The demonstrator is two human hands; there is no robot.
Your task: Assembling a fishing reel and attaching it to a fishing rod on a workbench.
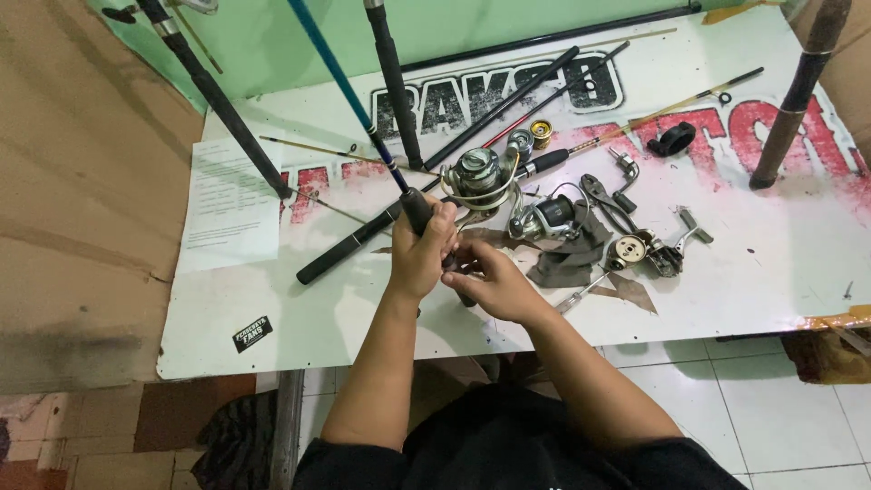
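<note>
Left hand (pixel 420 257) gripping upright rod (pixel 363 109)

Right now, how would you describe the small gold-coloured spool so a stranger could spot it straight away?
Start at the white table with big painted letters. Above the hands, by the silver reel, lies the gold spool. It is the only gold-coloured round part there.

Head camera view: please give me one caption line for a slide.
Left hand grips a blue fishing rod while the right hand works at its spinning reel on a white table.
</note>
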